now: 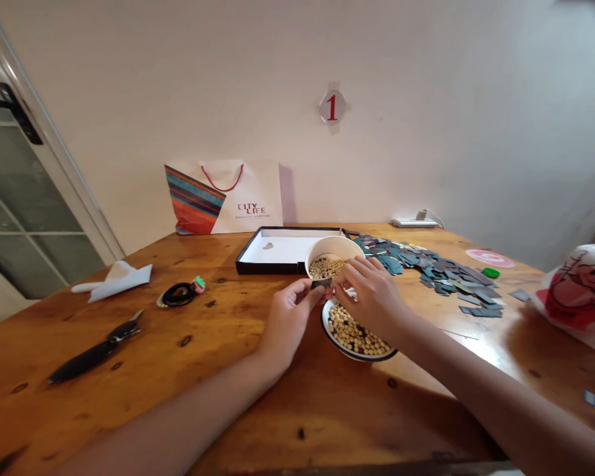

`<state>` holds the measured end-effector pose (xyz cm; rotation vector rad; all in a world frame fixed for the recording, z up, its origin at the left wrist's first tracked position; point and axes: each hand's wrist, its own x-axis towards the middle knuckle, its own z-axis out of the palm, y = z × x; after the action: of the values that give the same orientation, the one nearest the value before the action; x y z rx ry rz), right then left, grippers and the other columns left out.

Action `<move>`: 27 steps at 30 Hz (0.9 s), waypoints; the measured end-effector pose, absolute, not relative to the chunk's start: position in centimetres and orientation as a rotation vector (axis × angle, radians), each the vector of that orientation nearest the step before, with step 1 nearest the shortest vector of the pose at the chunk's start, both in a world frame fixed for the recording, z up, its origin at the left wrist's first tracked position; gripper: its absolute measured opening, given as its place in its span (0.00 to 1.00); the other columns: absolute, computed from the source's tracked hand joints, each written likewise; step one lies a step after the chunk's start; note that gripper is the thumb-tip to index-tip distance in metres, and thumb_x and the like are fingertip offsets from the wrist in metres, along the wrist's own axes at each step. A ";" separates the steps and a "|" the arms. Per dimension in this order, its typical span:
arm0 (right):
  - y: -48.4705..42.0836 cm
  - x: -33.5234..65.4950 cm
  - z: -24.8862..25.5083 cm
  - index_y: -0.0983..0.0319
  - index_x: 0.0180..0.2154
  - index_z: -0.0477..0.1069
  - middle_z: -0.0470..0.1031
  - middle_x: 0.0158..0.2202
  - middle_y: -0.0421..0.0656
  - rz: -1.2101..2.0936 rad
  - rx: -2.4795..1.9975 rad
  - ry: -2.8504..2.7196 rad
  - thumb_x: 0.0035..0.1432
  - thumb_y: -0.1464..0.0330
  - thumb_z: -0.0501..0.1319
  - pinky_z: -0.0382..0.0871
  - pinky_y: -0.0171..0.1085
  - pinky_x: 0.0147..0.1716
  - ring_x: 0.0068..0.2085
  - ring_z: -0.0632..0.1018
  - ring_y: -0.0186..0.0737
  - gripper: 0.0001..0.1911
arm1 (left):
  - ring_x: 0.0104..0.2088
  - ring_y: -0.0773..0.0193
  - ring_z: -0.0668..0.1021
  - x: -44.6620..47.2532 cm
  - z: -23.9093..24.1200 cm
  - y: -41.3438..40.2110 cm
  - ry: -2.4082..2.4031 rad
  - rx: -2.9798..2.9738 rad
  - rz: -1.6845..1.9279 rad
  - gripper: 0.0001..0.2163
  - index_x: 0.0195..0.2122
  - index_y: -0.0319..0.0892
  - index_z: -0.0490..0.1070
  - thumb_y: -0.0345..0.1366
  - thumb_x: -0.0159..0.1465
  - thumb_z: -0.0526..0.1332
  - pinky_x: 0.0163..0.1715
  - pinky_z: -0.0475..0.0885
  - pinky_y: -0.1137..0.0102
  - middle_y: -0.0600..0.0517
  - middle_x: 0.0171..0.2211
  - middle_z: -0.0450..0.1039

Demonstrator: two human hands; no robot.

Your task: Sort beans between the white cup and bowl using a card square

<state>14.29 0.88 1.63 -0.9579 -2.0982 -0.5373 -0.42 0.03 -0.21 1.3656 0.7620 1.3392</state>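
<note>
My left hand pinches a small dark flat piece, perhaps a puzzle piece. My right hand is closed at the right end of the same piece, its fingertips meeting the left ones. Both hands are above a dark-rimmed bowl of pale yellow beans mixed with some dark ones. Just behind stands a white tub holding more beans, partly covered by my right hand. Whether my right fingers hold anything besides the piece is hidden.
A shallow black-edged box lies behind the tub, with a pile of dark flat pieces to its right. Leftward are a folding knife, black hair ties and white paper. A paper bag leans against the wall.
</note>
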 end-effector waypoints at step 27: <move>1.0 14.9 2.0 0.61 0.23 0.60 0.65 0.22 0.38 -0.530 -0.905 -2.049 0.51 0.73 0.54 0.56 0.35 0.32 0.28 0.67 0.35 0.06 | 0.36 0.62 0.74 -0.4 -0.2 0.3 0.709 1.270 1.308 0.09 0.33 0.37 0.73 0.36 0.53 0.61 0.42 0.65 0.68 0.49 0.31 0.75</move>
<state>14.90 0.97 2.02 -0.9054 -2.0494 -0.5297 -0.36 0.33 -0.23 1.2705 0.7091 1.3077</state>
